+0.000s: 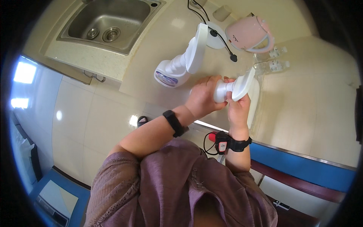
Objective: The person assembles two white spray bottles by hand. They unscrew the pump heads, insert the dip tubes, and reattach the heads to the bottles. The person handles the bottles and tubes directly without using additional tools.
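Observation:
Just in front of my body I hold a white bottle-like thing (221,90) with a narrow neck and a flat white head. My left hand (206,96) is wrapped round its body. My right hand (239,108) is closed at the neck, under the head, which hides part of the fingers. To the left of my hands, a similar white bottle-like thing (166,75) stands on the counter. It has a purple-blue label, a ribbed neck and a long flat head tilted up to the right. Its exact kind is unclear.
Beyond my hands are a pink electric kettle (249,34), a round white base (215,38), a black cord with a plug (233,58) and a beige cup (222,13). Clear plastic bottles (278,66) lie right of the kettle. A steel sink (113,22) is at the far left.

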`<state>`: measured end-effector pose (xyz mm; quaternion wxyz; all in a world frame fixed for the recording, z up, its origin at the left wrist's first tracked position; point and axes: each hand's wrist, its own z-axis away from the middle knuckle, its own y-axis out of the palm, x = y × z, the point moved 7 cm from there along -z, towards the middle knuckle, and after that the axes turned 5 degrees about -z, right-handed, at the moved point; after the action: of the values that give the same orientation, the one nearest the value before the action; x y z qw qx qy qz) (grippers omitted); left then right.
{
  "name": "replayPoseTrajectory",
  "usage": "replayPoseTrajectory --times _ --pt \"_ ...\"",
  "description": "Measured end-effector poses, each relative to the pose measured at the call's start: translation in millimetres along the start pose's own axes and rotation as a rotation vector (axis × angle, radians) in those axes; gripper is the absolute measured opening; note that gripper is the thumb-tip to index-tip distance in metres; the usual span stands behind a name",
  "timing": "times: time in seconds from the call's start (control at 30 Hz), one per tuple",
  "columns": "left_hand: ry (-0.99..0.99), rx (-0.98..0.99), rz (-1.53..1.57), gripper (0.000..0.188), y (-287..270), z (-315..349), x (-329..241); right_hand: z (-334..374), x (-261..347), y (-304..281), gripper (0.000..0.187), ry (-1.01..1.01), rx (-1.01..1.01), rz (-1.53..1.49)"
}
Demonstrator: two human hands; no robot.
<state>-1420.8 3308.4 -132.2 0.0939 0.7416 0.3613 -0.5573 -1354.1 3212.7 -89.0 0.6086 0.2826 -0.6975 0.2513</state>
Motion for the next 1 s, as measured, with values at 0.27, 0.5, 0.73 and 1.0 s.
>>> replayPoseTrajectory --times 0.27,0.5,0.73,1.0 --pt "0.023 -0.148 -0.114 0.073 17 8 2 8 0 3 0.031 -0.089 -0.126 0.015" --pt "0.017 -0.21 -0.216 0.077 26 10 -8 9 4 -1 0.037 -0.069 -0.221 0.067" --pt "0.206 0.078 -0.22 0.086 23 29 -52 9 27 -36 0.02 -0.098 -0.443 0.067" --pt "0.194 0.366 0.011 0.091 13 -2 -82 0 100 -96 0.01 -0.068 -0.136 -0.4"
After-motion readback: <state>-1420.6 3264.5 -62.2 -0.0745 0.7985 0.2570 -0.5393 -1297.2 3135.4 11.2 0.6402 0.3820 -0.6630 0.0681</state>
